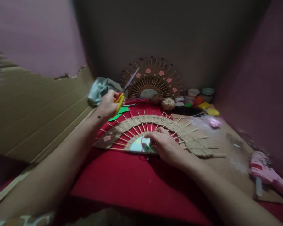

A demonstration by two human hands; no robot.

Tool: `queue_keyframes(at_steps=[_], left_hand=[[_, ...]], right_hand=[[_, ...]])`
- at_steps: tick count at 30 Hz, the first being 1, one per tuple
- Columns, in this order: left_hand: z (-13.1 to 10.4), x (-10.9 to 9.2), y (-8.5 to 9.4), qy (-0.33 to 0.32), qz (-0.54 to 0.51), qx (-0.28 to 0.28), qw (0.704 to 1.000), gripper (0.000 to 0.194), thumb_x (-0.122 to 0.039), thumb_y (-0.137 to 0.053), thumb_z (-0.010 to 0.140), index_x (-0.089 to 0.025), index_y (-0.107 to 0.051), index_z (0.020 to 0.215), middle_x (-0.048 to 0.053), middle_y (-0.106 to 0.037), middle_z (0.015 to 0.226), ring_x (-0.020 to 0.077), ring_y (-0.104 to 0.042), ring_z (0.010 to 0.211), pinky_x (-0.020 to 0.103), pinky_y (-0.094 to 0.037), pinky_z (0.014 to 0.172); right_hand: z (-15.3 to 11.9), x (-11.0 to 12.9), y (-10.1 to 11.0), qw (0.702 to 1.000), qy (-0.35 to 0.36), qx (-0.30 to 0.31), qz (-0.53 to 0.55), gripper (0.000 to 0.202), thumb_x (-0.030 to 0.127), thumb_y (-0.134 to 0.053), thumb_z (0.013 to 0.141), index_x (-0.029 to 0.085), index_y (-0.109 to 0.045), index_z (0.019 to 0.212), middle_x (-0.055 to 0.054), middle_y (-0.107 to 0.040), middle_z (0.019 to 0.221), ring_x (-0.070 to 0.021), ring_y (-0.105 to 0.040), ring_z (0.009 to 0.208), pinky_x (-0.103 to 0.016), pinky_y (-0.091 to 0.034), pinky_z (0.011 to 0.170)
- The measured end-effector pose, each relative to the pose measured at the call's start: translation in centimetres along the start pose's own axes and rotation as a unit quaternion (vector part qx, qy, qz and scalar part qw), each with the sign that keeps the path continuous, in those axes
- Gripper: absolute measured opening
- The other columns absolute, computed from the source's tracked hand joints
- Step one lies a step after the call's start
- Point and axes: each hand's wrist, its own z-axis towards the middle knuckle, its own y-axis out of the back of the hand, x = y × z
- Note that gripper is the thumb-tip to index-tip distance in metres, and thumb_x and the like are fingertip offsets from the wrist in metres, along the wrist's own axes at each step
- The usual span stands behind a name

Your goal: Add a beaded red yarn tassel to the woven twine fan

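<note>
My left hand (109, 105) grips scissors (127, 86) with yellow handles, blades pointing up and away, above green paper scraps (119, 113). My right hand (163, 144) rests on the middle of a half-round woven fan (191, 141) made of twine and wooden sticks, lying flat on red cloth (136, 182). Its fingertips pinch a small green piece at the fan's pale centre disc (139, 145), beside a thin red thread loop. A pink flower (107, 138) is stuck on the fan's left end.
A second, finished fan (155, 78) with pink flowers stands against the back wall. Beside it are a twine ball (168, 104), small pots, coloured clay lumps and a crumpled cloth (101, 89). A pink glue gun (266, 172) lies right; torn cardboard (37, 106) lines the left.
</note>
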Motion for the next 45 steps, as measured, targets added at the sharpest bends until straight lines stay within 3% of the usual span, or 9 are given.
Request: queue_keyframes(at_steps=[4,12,17,19,23,30,37,41,45], left_hand=[[-2.9,-2.7,-0.8,-0.012,-0.189,0.094,0.977,0.040,-0.022,-0.077,0.062,-0.018,-0.043,0.082,0.001,-0.068,0.076,0.0184,-0.067,0.079,0.033,-0.051,0.079],[-6.3,-3.2,-1.9,-0.001,-0.260,0.139,0.956,0.041,-0.024,-0.079,0.058,-0.017,-0.046,0.082,0.002,-0.068,0.075,0.0162,-0.065,0.073,0.028,-0.049,0.067],[-7.4,-3.6,-1.9,0.048,-0.292,0.170,0.940,0.039,-0.023,-0.077,0.060,-0.018,-0.044,0.081,0.005,-0.068,0.080,0.0151,-0.065,0.061,0.024,-0.045,0.046],[-8.1,-4.1,-2.0,0.082,-0.305,0.206,0.926,0.042,-0.022,-0.079,0.057,-0.018,-0.045,0.080,0.004,-0.068,0.079,0.0105,-0.059,0.049,0.020,-0.038,0.038],[-9.5,-5.0,-3.2,0.120,-0.344,0.266,0.892,0.042,-0.021,-0.081,0.056,-0.019,-0.048,0.082,-0.001,-0.064,0.069,0.0043,-0.048,0.039,0.018,-0.033,0.034],[-10.6,-6.1,-4.2,0.119,-0.362,0.238,0.893,0.046,-0.020,-0.082,0.052,-0.021,-0.043,0.077,-0.010,-0.045,0.045,0.0044,-0.040,0.033,0.017,-0.030,0.033],[-10.8,-6.0,-4.5,0.124,-0.353,0.241,0.895,0.039,-0.016,-0.076,0.051,-0.021,-0.045,0.074,-0.007,-0.052,0.051,0.0052,-0.044,0.034,0.017,-0.031,0.031],[-10.5,-6.1,-3.5,0.095,-0.305,0.245,0.915,0.040,-0.028,-0.077,0.054,-0.022,-0.044,0.076,-0.004,-0.057,0.054,0.0119,-0.053,0.036,0.020,-0.033,0.029],[-9.9,-5.1,-1.2,0.012,-0.166,0.253,0.953,0.022,-0.030,-0.070,0.062,-0.021,-0.052,0.070,0.002,-0.061,0.061,0.0161,-0.059,0.050,0.025,-0.042,0.038]], right_hand=[[0.0,-0.1,0.4,1.000,0.004,0.025,-0.014,0.038,-0.002,-0.055,0.077,0.019,-0.057,0.109,-0.007,-0.062,0.094,-0.0227,-0.046,0.091,-0.038,-0.041,0.082],[-0.3,-0.5,0.4,0.999,-0.004,0.034,-0.029,0.027,0.003,-0.049,0.083,0.019,-0.056,0.104,-0.008,-0.060,0.091,-0.0229,-0.046,0.088,-0.037,-0.040,0.077],[-0.1,-0.3,1.1,0.994,-0.047,-0.071,0.064,0.024,0.005,-0.048,0.080,0.019,-0.056,0.098,-0.005,-0.059,0.085,-0.0195,-0.049,0.082,-0.035,-0.040,0.075],[0.2,0.1,1.7,0.968,-0.116,-0.135,0.180,0.019,0.011,-0.050,0.081,0.020,-0.055,0.098,-0.002,-0.055,0.079,-0.0162,-0.051,0.075,-0.032,-0.041,0.069],[0.6,0.7,2.2,0.862,-0.208,-0.178,0.428,0.023,0.027,-0.064,0.075,0.020,-0.054,0.095,0.005,-0.050,0.066,-0.0116,-0.051,0.061,-0.027,-0.041,0.059],[0.7,1.5,1.7,0.766,-0.250,-0.158,0.571,0.029,0.020,-0.076,0.061,0.019,-0.059,0.083,0.006,-0.058,0.065,-0.0096,-0.058,0.057,-0.027,-0.046,0.061],[0.4,2.2,2.2,0.784,-0.309,-0.086,0.531,0.016,0.027,-0.074,0.065,0.017,-0.063,0.069,0.002,-0.062,0.061,-0.0094,-0.054,0.054,-0.025,-0.041,0.054],[-0.1,2.0,2.5,0.789,-0.305,-0.120,0.519,0.017,0.027,-0.074,0.065,0.017,-0.060,0.065,0.004,-0.056,0.057,-0.0074,-0.046,0.051,-0.022,-0.033,0.048],[-0.3,1.5,3.3,0.789,-0.295,-0.157,0.516,0.017,0.027,-0.069,0.067,0.019,-0.054,0.066,0.003,-0.059,0.059,-0.0085,-0.048,0.052,-0.022,-0.032,0.047]])
